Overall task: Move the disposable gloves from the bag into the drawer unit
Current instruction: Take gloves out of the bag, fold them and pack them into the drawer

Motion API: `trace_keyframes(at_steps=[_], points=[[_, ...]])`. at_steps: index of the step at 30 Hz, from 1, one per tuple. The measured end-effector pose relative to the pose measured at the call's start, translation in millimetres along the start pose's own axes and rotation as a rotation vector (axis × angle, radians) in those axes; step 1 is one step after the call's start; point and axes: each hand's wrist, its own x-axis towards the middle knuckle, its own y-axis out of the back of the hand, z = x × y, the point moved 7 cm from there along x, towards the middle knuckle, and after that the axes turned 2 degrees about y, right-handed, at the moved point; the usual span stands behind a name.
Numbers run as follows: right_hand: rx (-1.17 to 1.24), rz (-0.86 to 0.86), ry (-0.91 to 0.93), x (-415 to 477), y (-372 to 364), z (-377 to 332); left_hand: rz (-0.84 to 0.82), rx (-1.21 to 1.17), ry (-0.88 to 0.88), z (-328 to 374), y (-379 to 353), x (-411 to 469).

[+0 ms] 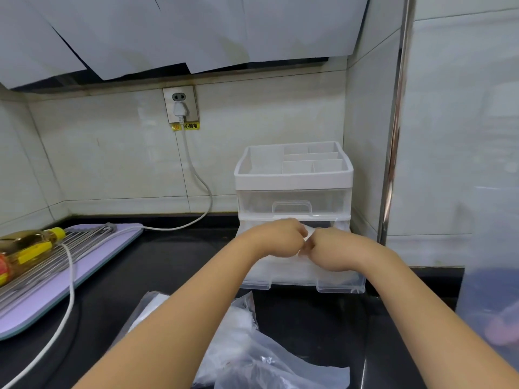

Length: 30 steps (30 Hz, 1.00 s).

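The person stands at the black table (168, 262), both forearms stretched out toward the far wall. The left grip (280, 238) and the right grip (328, 245) meet knuckle to knuckle above the lower drawer (337, 284), each clenched on the same small wad of disposable gloves (308, 233). Only a thin, crumpled white sliver of that wad shows in the gap between the fists. It seems to run near to far, but the curled fingers hide so much that I cannot tell its true long axis or which way it points.

The gloves are held just over the drawer's open space, at the front of the clear drawer unit (293, 178). That unit stands at the far right of the table against the tiled corner. Its lower drawer is pulled out toward the near side, its long edge running left to right. The upper drawer (292, 202) sits closed, and a divided white tray tops the unit.

The clear bag (252, 346) lies rumpled on the table at the near edge, beneath the left forearm and well apart from the grips.

At the left, a lilac board (56, 293) carries a metal rack (42, 265) and a yellow-capped bottle (31, 244) lying on its side. A white cable (71, 287) trails across the board from a wall socket (181, 105).
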Motion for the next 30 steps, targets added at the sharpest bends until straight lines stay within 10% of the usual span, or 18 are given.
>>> trace_keyframes(at_steps=[18, 30], points=[[0.100, 0.051, -0.139, 5, 0, 6, -0.030, 0.248, 0.248, -45, -2, 10], [0.194, 0.144, -0.136, 3, 10, 9, 0.141, -0.072, 0.222, -45, 39, -26]])
